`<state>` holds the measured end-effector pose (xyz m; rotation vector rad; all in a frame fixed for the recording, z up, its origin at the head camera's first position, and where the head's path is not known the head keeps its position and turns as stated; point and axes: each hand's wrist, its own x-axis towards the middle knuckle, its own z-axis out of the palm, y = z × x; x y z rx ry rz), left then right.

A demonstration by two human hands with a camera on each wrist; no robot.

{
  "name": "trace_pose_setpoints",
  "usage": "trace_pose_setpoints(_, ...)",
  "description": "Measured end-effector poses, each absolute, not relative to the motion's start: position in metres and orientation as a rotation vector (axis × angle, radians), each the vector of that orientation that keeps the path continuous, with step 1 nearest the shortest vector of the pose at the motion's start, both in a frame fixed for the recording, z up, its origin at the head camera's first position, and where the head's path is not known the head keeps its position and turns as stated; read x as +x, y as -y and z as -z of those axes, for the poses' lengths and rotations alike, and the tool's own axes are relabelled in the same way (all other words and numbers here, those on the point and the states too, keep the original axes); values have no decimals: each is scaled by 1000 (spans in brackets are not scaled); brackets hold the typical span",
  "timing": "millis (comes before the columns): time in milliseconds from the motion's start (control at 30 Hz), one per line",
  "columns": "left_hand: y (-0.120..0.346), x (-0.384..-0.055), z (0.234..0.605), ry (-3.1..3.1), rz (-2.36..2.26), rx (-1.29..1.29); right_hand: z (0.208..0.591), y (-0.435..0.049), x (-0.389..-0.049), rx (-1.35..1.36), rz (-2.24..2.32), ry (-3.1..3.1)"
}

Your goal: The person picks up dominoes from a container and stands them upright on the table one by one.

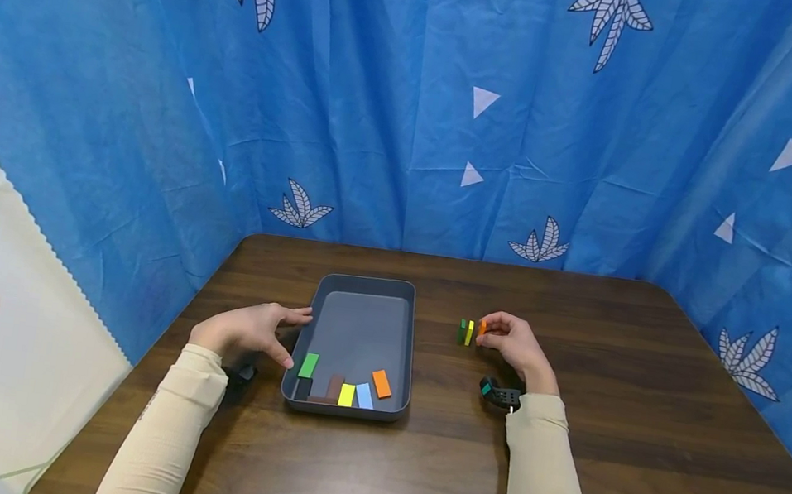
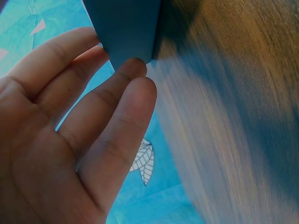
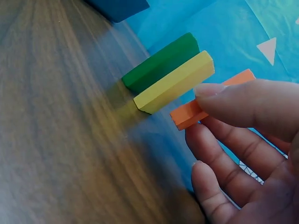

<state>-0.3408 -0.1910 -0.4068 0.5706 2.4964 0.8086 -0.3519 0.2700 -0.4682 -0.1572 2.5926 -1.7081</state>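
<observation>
Between thumb and fingers, my right hand [image 1: 516,346] pinches an orange block [image 3: 186,114], held upright on the right half of the table. Just left of it a yellow block [image 3: 174,84] stands on edge, with a dark green block [image 3: 161,63] parallel behind it in the right wrist view. My left hand [image 1: 250,330] is at the left side of a grey rectangular tray [image 1: 360,317], its fingers extended and the fingertips right at the tray's outer wall [image 2: 126,32]. That hand has nothing in its grasp.
Inside the tray's near end lie a light green block [image 1: 309,365], a black block [image 1: 303,389], brown blocks [image 1: 336,386], a yellow block [image 1: 346,395], a light blue block [image 1: 365,396] and another orange block [image 1: 381,384]. A blue curtain [image 1: 450,121] hangs behind the wooden table [image 1: 441,478].
</observation>
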Motion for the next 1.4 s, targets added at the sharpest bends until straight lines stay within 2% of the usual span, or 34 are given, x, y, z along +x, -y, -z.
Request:
trace_pose_setpoints(1067, 193, -341, 408, -2514, -787, 571, 472, -261, -352, -51, 1620, -2660)
trace_pose_setpoints(1400, 192, -339, 408, -2525, -774, 582, 466, -271, -345, -155, 1581, -2594)
